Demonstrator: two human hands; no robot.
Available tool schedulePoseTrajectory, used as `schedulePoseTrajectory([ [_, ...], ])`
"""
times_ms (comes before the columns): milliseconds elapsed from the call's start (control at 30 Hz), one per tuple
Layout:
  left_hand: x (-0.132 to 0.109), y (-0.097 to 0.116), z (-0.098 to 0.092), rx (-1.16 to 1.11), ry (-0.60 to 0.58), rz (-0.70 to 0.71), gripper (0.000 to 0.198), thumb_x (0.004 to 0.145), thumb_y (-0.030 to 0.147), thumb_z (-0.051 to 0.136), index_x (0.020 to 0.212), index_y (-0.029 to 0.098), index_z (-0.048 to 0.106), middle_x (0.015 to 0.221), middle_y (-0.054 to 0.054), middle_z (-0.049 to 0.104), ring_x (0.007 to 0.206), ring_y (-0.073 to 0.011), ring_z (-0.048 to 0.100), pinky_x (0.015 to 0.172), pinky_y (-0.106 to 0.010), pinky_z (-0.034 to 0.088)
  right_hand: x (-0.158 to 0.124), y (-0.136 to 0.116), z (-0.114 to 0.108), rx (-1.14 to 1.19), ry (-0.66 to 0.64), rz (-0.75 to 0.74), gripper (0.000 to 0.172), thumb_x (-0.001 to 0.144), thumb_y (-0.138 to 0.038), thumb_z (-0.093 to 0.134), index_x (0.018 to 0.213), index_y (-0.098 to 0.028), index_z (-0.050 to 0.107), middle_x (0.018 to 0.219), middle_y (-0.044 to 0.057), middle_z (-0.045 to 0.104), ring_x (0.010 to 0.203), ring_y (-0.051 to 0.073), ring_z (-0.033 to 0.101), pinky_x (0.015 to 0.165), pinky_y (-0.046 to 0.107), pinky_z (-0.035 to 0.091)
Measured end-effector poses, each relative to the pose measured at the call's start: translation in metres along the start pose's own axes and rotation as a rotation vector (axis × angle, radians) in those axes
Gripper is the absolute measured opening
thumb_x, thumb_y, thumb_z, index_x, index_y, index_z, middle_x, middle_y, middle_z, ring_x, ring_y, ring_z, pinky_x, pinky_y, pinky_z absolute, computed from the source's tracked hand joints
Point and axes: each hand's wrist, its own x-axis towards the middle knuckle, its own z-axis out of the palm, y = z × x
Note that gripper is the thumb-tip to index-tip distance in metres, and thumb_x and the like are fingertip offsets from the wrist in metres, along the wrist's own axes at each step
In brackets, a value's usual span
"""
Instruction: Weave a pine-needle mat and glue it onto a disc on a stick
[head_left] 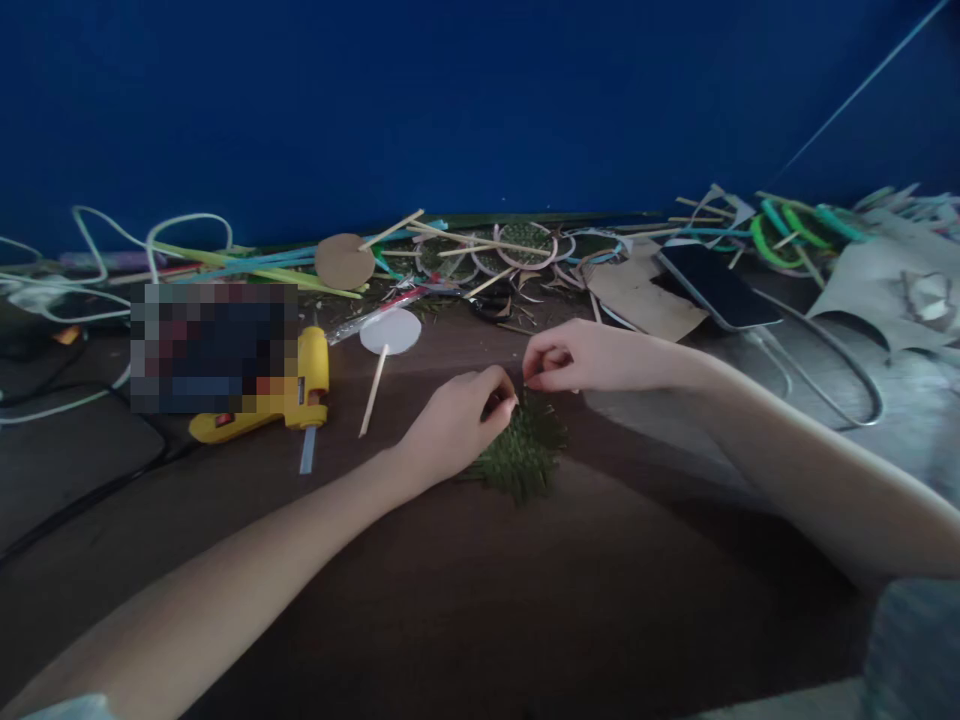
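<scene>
A: What occupies the centre of the figure?

B: A woven green piece [525, 462], apparently of leaf strips, lies flat on the dark table [525, 620], just ahead of the person. Its near edge is frayed. Its left part is hidden under the left hand [457, 425].

A: How do the fingers stand?

B: The left hand's fingers are curled, with thumb and fingertips pinching the piece's upper edge. The right hand [577, 358] meets it there, thumb and forefinger pressed together and the other fingers folded. What lies in that pinch is too small to make out.

A: And the surroundings?

B: A yellow glue gun [296, 385] lies to the left, its rear covered by a pixelated patch. Near it are a white paper disc [391, 331] with a wooden stick [373, 392], and a brown cardboard disc [344, 261] farther back. Hoops [525, 243] filled with green weave lie under loose sticks along the blue wall [480, 100]. To the right are a phone [716, 285] and green rings [780, 232]. The clutter there is dim and blurred, and the frame cuts off both forearms.
</scene>
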Motion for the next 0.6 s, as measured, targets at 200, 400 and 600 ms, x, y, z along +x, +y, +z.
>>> schedulePoseTrajectory([
  [200,0.000,0.000,0.000,0.005,0.013,0.029,0.004,0.080,0.013,0.051,0.079,0.017,0.054,0.074,0.000,0.061,0.066,-0.0127,0.055,0.059,-0.024,0.040,-0.006,-0.005,0.010,-0.259,0.053,0.049,0.030,0.069,-0.039,0.058,0.093,-0.021,0.053,0.071,-0.001,0.059,0.059,0.013,0.050,0.052,0.025,0.028],
  [400,-0.001,0.000,0.000,0.016,0.006,0.025,0.004,0.081,0.013,0.051,0.080,0.016,0.054,0.075,-0.001,0.060,0.067,-0.0128,0.054,0.058,-0.024,0.039,-0.008,-0.015,0.015,-0.297,0.031,0.077,0.022,0.069,-0.032,0.054,0.087,-0.021,0.049,0.073,0.000,0.058,0.057,0.012,0.048,0.050,0.024,0.028],
  [600,0.000,-0.001,0.001,0.015,0.007,0.025,0.005,0.081,0.013,0.051,0.079,0.016,0.053,0.076,-0.001,0.060,0.069,-0.0132,0.055,0.061,-0.025,0.039,-0.010,-0.015,0.017,-0.338,0.052,0.084,0.026,0.071,-0.031,0.054,0.094,-0.020,0.048,0.075,0.001,0.058,0.056,0.012,0.048,0.049,0.024,0.026],
])
